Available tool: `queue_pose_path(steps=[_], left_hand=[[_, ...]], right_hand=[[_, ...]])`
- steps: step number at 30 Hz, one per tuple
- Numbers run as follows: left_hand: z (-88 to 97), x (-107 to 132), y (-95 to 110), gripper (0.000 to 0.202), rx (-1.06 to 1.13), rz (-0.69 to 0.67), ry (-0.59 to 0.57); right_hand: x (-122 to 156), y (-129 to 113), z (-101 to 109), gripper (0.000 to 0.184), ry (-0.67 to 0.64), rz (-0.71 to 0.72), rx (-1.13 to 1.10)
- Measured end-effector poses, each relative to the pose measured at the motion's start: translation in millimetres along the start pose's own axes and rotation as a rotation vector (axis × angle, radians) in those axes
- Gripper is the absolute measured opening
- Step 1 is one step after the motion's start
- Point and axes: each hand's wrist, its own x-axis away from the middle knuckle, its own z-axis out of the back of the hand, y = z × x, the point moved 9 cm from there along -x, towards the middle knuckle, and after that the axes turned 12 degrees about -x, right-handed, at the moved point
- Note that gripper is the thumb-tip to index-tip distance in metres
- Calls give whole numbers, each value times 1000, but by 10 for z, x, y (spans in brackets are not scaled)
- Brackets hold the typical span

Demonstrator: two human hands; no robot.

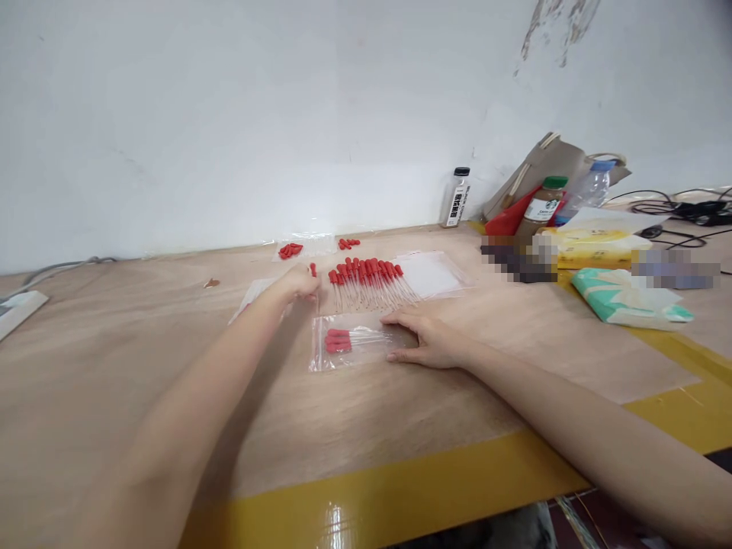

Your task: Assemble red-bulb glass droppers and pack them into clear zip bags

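My left hand (298,284) reaches across the wooden table (400,427) with its fingers closed on a red-capped glass dropper (313,270), just left of a row of several red-capped droppers (369,280). My right hand (426,341) lies flat and open on the right end of a clear plastic bag (348,341) that holds a few red-capped droppers. Another flat clear bag (252,296) lies under my left wrist.
Loose red caps (290,249) and more red caps (348,243) lie near the wall. A stack of empty clear bags (431,273) sits right of the row. Bottles (457,197), a paper bag (549,171), tissue packs (626,299) and cables (680,207) crowd the right.
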Motion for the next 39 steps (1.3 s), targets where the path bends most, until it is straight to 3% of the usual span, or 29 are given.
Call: queue_pose_path(steps=[4,7,10,14,17,25,29,34,39], left_hand=[[282,328,-200,27,-44,7,6],[530,625,-306,27,77,-129,111],[710,852,-439,56,242,-192,278],[587,931,-528,72,304,-162,284],[464,933,-556,67,312,-135,269],[357,974,-654,53,507,-66,324],[265,975,-659,46,576,-47,295],[230,977,-653,32,316,-34,203],[236,989,-634,32,130,-43,134]], right_hand=[[1,-18,5,54,5,5,13],[-1,-28,8,53,8,6,14],[-3,-33,8,52,9,3,19],[-2,-51,7,50,9,14,22],[1,-54,3,50,9,16,16],[4,-53,9,50,13,17,20],[5,-46,1,50,7,25,18],[3,-27,-5,50,4,23,18],[-3,-33,-13,49,2,27,28]])
